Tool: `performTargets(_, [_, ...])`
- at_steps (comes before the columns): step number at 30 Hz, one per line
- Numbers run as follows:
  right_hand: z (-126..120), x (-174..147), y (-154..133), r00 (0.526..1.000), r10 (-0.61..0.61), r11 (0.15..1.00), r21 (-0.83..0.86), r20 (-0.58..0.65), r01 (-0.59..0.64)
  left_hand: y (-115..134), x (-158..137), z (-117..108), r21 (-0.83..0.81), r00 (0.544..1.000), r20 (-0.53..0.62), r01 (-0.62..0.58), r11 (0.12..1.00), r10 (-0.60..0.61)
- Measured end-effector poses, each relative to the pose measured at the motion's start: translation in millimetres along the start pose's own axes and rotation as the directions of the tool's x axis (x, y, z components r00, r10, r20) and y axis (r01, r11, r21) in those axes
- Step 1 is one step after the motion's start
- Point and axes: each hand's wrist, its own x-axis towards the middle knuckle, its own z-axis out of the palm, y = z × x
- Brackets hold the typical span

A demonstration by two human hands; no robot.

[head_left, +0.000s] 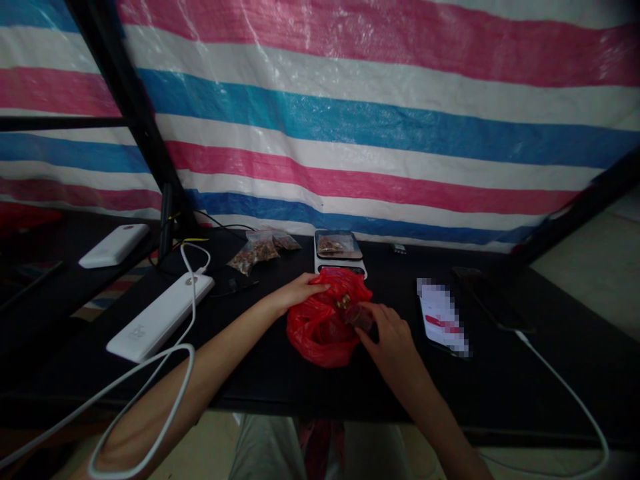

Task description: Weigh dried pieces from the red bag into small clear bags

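A red plastic bag (320,333) stands on the black table in front of me, its mouth spread so that small brownish pieces (343,302) show inside. My left hand (304,291) grips the bag's upper left rim, thumb over the edge. On the other side, my right hand (387,328) is closed around a small clear plastic cup (359,316) tilted at the bag's mouth. Just behind the bag sits a white digital scale (319,267) with a dark top, and on it lies a clear bag of brown bits (339,245).
Several filled clear bags (257,251) lie left of the scale. A white power bank (160,320) with a looping cable is at left, another (114,245) farther off. To the right are a lit phone (443,317) and a dark phone (495,303) on a cable. Striped sheeting (350,127) hangs behind.
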Motion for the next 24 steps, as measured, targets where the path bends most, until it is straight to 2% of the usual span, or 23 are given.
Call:
performTargets(8, [15,3,6,0.999,0.024,0.997,0.068,-0.036,-0.021,0,1,5,-0.112,1.0,-0.017,-0.016,0.994,0.014])
performTargets(17, [19,9,11,0.994,0.1,0.905,0.411,0.04,-0.108,3,-2,12,-0.206,0.999,0.026,0.028,0.978,-0.023])
performTargets(24, [16,10,14,0.993,0.088,0.86,0.497,0.074,-0.113,0,-3,13,-0.226,0.991,0.132,0.013,0.974,0.017])
